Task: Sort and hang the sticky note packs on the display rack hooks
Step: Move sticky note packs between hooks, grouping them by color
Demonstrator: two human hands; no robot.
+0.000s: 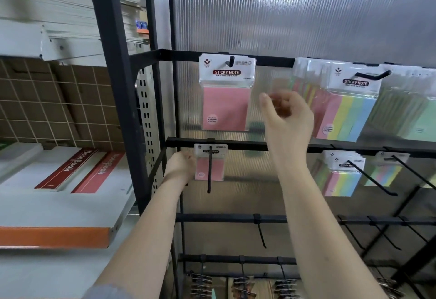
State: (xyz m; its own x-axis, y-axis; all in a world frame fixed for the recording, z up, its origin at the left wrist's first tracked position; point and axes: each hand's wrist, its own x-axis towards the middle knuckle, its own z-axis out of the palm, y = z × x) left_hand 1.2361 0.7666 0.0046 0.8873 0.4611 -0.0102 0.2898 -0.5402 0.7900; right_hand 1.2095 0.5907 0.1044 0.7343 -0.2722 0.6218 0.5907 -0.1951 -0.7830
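Ribbed translucent back panel (295,11) behind a black display rack (226,57) of crossbars and hooks; shop shelving to the left.

Pink sticky note pack, small (208,165): hangs at the back of the hook (209,169) on the second crossbar, near frame centre toward 8 o'clock. My left hand (180,165) is against its left edge, at 9 o'clock of the pack; fingers curl toward that edge, but I cannot tell whether they actually grip it.

Pink sticky note pack, large (226,93): hangs from the top crossbar, at 12 o'clock of the small one.

My right hand (289,116) is raised just at 3 o'clock of the large pack, not touching it. Fingers loosely curled, thumb up, holding nothing I can see; image blurred there.

Multicolour sticky note packs (346,100): several on one hook on the top bar, at 3 o'clock of my right hand. More multicolour packs (342,176) on the second bar, toward 4 o'clock.

Lower bars: bare hooks, then binder clips (243,285) at 6 o'clock.

Left shelf (56,237), 9 o'clock: red notebooks (80,171) lying flat.
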